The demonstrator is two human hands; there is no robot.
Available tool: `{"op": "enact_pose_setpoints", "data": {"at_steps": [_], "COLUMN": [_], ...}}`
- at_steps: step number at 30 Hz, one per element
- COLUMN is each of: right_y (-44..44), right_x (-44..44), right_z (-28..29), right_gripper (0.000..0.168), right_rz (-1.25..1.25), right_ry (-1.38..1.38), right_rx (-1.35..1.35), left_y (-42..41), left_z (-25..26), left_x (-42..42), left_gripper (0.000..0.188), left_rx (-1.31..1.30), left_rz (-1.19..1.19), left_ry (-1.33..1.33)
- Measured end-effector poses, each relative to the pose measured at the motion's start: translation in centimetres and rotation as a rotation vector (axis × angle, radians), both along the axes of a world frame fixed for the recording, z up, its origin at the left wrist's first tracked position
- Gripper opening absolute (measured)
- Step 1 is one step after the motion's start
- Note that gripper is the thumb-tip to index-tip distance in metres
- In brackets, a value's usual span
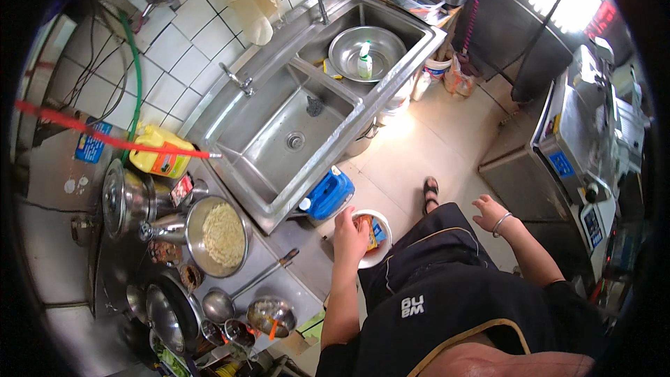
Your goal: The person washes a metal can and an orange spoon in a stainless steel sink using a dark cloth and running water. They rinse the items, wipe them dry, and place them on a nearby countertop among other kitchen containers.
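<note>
My left hand is raised at my left side with its fingers partly curled. In the picture it overlaps the edge of a white bucket that holds colourful wrappers. Whether it touches the bucket or holds something small, I cannot tell. My right hand hangs free on the other side, fingers apart and nothing in it, with a bracelet at the wrist. Beyond the left hand stands a blue plastic jug with a white cap, beside the stainless-steel double sink.
A metal basin with a spray bottle sits in the far sink bowl. On the left counter are a bowl of pale shredded food, a ladle and a yellow jug. A metal machine stands at right.
</note>
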State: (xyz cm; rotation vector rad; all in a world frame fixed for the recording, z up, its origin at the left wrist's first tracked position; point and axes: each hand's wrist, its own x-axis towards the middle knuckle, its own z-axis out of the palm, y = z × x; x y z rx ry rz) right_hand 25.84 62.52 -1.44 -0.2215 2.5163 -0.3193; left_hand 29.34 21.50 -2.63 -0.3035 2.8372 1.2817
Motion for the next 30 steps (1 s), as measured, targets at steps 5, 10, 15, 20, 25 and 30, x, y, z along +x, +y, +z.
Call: {"op": "enact_pose_setpoints", "data": {"at_steps": [5,10,15,20,25,30], "right_y": [-2.2,-12.6,-25.0,-36.8,-40.0,-37.4], "right_x": [-17.2,-39.5,-58.5,-64.3,-63.6,-64.2], "right_z": [-5.1,-8.8,-15.7,-27.4,-36.5,-41.8], "right_gripper": [0.051,0.048,0.048,0.047,0.040,0.033], "right_rz": [0.140,0.330,0.469,0.571,0.475,0.071], "right_ry": [0.010,0.122,0.001,-0.231,-0.340,-0.551], "right_rx": [-0.132,-0.323,-0.447,-0.331,-0.260,-0.357], "left_y": [0.0,2.3,6.9,4.3,-6.9,-18.8], "left_z": [-5.3,-8.5,-8.3,-9.3,-11.4,-13.0], "left_x": [-7.2,-13.0,-24.6,-33.9,-39.6,-45.6], "left_gripper": [0.055,0.059,0.061,0.053,0.047,0.045], "left_rx": [-0.117,-0.116,0.061,0.076,-0.027,-0.153], "left_rz": [0.286,0.612,0.624,0.820,0.909,0.798], "left_ry": [-0.046,-0.327,-0.230,0.001,0.164,0.410]}}
